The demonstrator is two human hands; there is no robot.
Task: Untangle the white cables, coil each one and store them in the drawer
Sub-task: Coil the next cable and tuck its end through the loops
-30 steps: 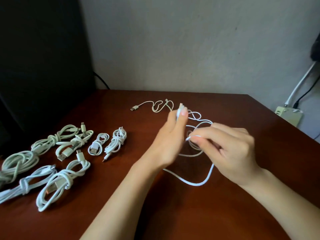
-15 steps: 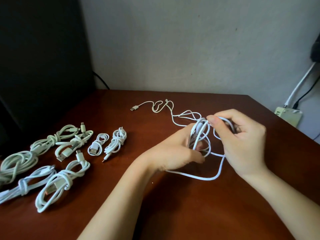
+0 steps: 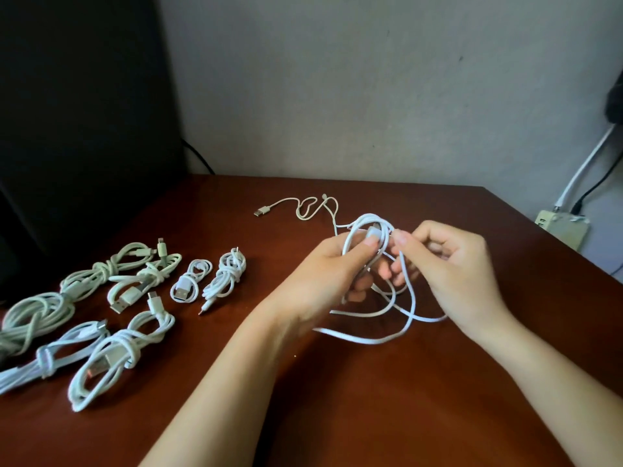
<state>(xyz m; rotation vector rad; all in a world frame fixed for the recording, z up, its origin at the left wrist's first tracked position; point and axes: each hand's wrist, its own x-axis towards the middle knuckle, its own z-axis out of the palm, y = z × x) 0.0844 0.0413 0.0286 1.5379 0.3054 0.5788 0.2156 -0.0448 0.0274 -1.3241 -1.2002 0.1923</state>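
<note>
Lifted, white cable [image 3: 365,218] loops between left hand [image 3: 323,267] and right hand [image 3: 458,271].

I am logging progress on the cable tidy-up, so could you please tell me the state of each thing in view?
Held cable: partly coiled, tail hanging loose to the table.
Left hand: grips the coil's loops.
Right hand: pinches a strand beside the coil.
Loose cable: uncoiled, lying at the back of the table.
Coiled bundles: wound and tied, lying at left.
Drawer: not in view.

Reddish-brown wooden table [image 3: 371,416] against a plain grey wall [image 3: 337,79].
</note>
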